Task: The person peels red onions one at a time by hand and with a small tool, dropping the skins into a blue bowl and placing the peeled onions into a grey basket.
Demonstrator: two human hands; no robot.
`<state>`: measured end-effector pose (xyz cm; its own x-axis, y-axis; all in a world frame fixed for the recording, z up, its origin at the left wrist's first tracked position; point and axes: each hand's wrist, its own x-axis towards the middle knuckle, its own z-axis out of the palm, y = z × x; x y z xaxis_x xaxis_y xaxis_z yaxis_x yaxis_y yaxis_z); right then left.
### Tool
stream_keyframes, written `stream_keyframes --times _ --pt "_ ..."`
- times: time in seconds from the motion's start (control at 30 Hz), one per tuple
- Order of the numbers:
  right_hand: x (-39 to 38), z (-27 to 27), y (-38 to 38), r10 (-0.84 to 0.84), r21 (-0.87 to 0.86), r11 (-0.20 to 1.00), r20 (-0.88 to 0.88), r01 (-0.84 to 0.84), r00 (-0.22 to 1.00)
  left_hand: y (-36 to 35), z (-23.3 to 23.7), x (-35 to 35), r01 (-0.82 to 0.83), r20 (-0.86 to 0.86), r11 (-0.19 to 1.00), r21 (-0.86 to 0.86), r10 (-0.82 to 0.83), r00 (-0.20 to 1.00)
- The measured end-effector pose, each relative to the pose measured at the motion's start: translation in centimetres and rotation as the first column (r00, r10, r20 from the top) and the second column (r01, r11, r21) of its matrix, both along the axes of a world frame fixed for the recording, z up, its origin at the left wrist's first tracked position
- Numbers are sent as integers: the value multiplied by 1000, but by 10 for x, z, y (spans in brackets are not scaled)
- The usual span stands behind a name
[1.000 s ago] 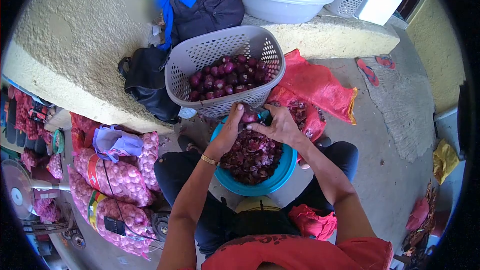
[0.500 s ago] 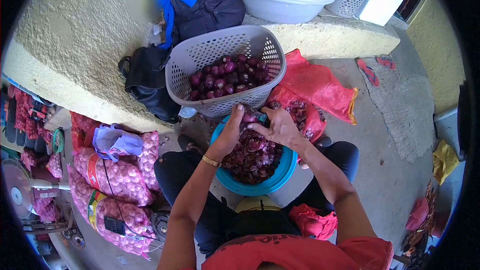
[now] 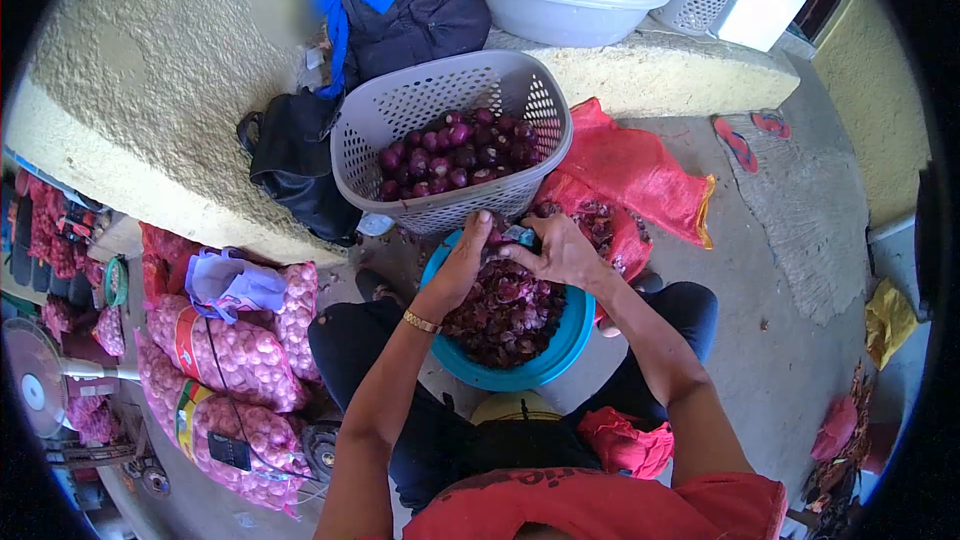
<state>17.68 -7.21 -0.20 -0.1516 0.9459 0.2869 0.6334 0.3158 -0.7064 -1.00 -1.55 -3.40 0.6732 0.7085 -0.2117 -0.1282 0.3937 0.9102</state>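
Far left on the floor: pink mesh sacks of onions (image 3: 225, 355), stacked, untouched. Next over, black bag (image 3: 295, 165) slumped against the concrete ledge (image 3: 150, 120). Then grey perforated basket (image 3: 450, 90), tipped against the same ledge, partly filled with peeled red onions (image 3: 455, 155).

Centre, just below the basket's rim: left hand (image 3: 462, 262) (gold bracelet on the wrist) wrapped round one red onion (image 3: 497, 236), thumb on top. Held in the air above the far edge of the blue basin (image 3: 555, 355), not resting in it. Basin set between the knees, heaped with purple skins (image 3: 505, 315).

Touching the same onion from the other side: right hand (image 3: 562, 252), clenched on a teal-handled tool (image 3: 520, 233). Probably a small knife; blade hidden behind the fingers, so can't confirm.

Further right: red mesh sack (image 3: 640, 175) crumpled on the floor just beside the basin, red flip-flops (image 3: 740, 135) well apart.

Step in hand, best guess: mid-peel, stripping skin off over the basin. Next move likely calls for:
- keeping a firm left grip
- working the skin off away from the thumb
- letting scraps fall straight into the basin
- then a short drop forward into the basket, just beyond the knuckles

Worth watching: tool edge close to the left thumb.
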Motion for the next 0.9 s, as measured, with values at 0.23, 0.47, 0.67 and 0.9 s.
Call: stream_keyframes --times 0.23,0.47,0.67,0.9 --pt "-3 2 -3 17 -12 1000 61 -17 998 0 0 2 -59 -97 988 142 73 993" --pt "-7 5 -9 69 22 996 344 -82 937 1 11 0 -163 61 975 -149 173 983" --pt "-5 -3 -9 169 45 981 273 -188 947 4 22 -4 -157 116 976 -149 175 978" --pt "-5 11 -3 -87 73 994 68 82 994 6 18 -5 -74 157 974 -213 109 982"
